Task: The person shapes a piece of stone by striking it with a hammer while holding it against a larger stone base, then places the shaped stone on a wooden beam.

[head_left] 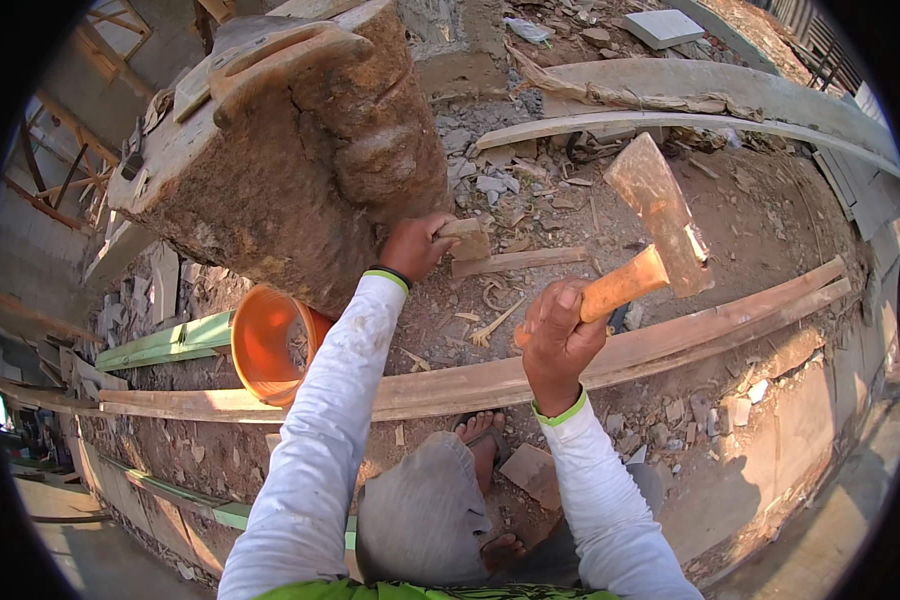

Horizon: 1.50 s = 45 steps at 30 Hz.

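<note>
My right hand [562, 340] is closed around the orange-brown handle of a hatchet [670, 225], whose worn metal head is raised over the ground on the right. Pinched in my left hand [417, 246] is a short wooden piece [465, 240], its free end pointing right. This hand is close to the lower side of a large rough brown block [270, 180]; whether it touches the block I cannot tell. Just below the piece, a flat wooden strip [520, 262] lies on the dirt. Wood chips [497, 325] are scattered between my hands.
A long plank [450, 390] crosses the ground in front of my feet. An orange bucket-like container [270, 345] is beside my left forearm, near a green beam [170, 340]. Curved pale boards [670, 85] lie at the far right. Broken tile and rubble [670, 420] litter the dirt.
</note>
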Each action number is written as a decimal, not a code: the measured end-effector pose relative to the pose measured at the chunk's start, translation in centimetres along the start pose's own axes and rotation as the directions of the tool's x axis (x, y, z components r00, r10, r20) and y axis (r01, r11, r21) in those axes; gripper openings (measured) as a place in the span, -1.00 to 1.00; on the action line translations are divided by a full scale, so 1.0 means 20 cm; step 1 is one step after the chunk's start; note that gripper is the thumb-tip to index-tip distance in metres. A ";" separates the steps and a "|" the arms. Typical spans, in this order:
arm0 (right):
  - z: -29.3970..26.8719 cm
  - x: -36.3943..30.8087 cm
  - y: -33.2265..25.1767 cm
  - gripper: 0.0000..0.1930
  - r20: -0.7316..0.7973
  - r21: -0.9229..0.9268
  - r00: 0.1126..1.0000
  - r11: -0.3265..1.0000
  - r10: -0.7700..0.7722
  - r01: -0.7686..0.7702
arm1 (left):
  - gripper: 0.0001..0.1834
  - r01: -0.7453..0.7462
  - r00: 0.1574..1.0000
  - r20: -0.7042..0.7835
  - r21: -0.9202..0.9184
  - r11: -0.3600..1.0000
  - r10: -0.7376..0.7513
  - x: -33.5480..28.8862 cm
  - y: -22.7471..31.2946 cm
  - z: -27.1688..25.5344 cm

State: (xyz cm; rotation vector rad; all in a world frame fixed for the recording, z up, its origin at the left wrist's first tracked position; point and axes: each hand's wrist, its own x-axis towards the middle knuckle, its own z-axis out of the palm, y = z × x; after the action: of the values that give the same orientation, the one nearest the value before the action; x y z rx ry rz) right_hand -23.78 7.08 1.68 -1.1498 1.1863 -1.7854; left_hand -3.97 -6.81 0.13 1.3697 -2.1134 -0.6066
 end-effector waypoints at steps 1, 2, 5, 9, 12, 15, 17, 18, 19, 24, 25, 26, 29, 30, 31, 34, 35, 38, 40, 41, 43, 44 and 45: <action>-0.03 -0.01 0.11 -0.68 -0.028 -0.054 0.998 0.997 -0.050 0.049 | -0.70 -0.008 1.000 0.000 -0.005 1.000 0.008 0.02 0.01 0.02; 0.01 -0.02 0.17 -0.66 0.067 -0.477 0.989 0.875 0.132 -0.085 | -0.70 -0.006 1.000 -0.003 0.003 1.000 0.006 0.02 -0.01 0.01; -0.04 0.01 0.35 -0.62 0.201 -0.600 0.928 0.789 0.312 -0.135 | -0.67 -0.026 0.999 -0.023 -0.008 1.000 0.026 0.04 -0.01 0.03; -0.04 0.12 0.21 -0.62 0.293 -0.554 0.819 0.786 0.493 -0.275 | -0.66 0.018 1.000 -0.018 -0.033 0.999 -0.018 0.01 -0.08 0.01; 0.02 0.15 -0.19 -0.64 0.166 -0.304 0.947 0.928 0.276 -0.217 | -0.68 0.010 1.000 -0.011 -0.057 0.998 -0.010 0.01 -0.07 -0.01; 0.07 0.09 -0.33 -0.65 0.024 0.277 0.980 0.944 -0.196 0.181 | -0.69 0.014 1.000 -0.026 0.009 1.000 -0.013 -0.01 -0.05 -0.06; 0.03 0.05 0.01 -0.71 0.062 -0.181 0.983 0.967 -0.172 0.181 | -0.67 0.026 1.000 0.007 -0.024 0.999 -0.026 0.06 0.02 -0.03; -0.02 0.02 0.21 -0.73 0.118 -0.582 0.993 0.808 -0.031 0.094 | -0.67 0.025 1.000 0.018 -0.036 0.999 -0.024 0.08 0.02 0.01; -0.04 -0.02 0.34 -0.71 0.158 -0.581 0.986 0.812 0.045 0.056 | -0.67 0.035 0.999 0.036 -0.038 0.999 -0.033 0.08 0.00 0.03; 0.04 0.05 0.23 -0.66 0.306 0.115 0.547 0.540 0.779 -0.834 | -0.68 0.021 0.999 0.027 -0.043 0.999 -0.020 0.00 -0.07 -0.02; 0.02 0.06 0.23 -0.65 0.299 0.019 0.581 0.604 0.757 -0.797 | -0.68 0.023 0.999 0.028 -0.077 0.997 -0.021 0.02 -0.05 -0.04; -0.01 0.05 0.22 -0.65 0.295 -0.078 0.613 0.658 0.733 -0.749 | -0.68 0.045 0.999 0.030 -0.092 0.995 -0.042 0.02 -0.04 -0.05; -0.12 0.11 0.20 -0.65 0.266 -0.342 0.839 0.860 0.476 -0.379 | -0.69 0.043 0.998 0.046 -0.133 0.990 -0.037 0.03 0.00 0.01; -0.13 0.14 0.19 -0.66 0.286 -0.414 0.896 0.887 0.340 -0.205 | -0.70 0.002 0.999 0.038 -0.124 0.992 0.003 0.04 -0.01 0.03; -0.04 0.15 0.02 -0.68 0.248 -0.200 0.917 0.942 0.314 -0.268 | -0.71 -0.026 0.999 0.026 -0.092 0.995 0.029 0.02 -0.06 -0.01; 0.09 0.17 -0.41 -0.72 0.076 0.318 0.997 0.948 -0.035 0.009 | -0.71 -0.003 1.000 0.000 -0.071 0.997 0.003 -0.02 -0.09 -0.06; 0.11 0.17 -0.45 -0.73 -0.023 0.443 0.981 0.877 -0.194 0.184 | -0.70 0.016 1.000 0.017 -0.078 0.997 -0.015 -0.03 -0.10 -0.06; 0.02 0.01 0.13 -0.71 -0.020 -0.065 1.000 0.998 -0.012 0.010 | -0.69 0.023 0.999 0.047 -0.107 0.994 -0.018 0.04 -0.04 -0.02; -0.07 -0.06 0.58 -0.67 0.210 -0.662 0.977 0.740 0.038 0.113 | -0.69 0.044 0.997 0.073 -0.105 0.994 -0.036 0.05 -0.01 0.04; -0.04 -0.04 0.60 -0.67 0.201 -0.589 0.961 0.808 0.190 -0.037 | -0.69 0.044 0.997 0.064 -0.104 0.994 -0.038 0.05 -0.04 0.00; -0.06 0.02 0.54 -0.67 0.241 -0.432 0.854 0.839 0.461 -0.331 | -0.69 0.068 0.997 0.034 -0.115 0.991 -0.065 0.01 -0.05 -0.01; -0.05 -0.02 0.51 -0.66 0.257 -0.359 0.767 0.795 0.588 -0.489 | -0.69 0.069 0.997 0.034 -0.113 0.991 -0.066 -0.06 -0.08 0.00; -0.02 0.04 0.36 -0.67 0.278 -0.277 0.702 0.755 0.655 -0.594 | -0.69 0.047 0.999 0.005 -0.108 0.993 -0.047 -0.05 -0.08 -0.05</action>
State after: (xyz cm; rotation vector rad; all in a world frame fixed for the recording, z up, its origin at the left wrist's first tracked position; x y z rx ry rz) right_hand -23.89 3.99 -4.86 -0.9419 1.3105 -0.9172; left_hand -1.95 -6.47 -0.29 1.3621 -2.0244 -0.7319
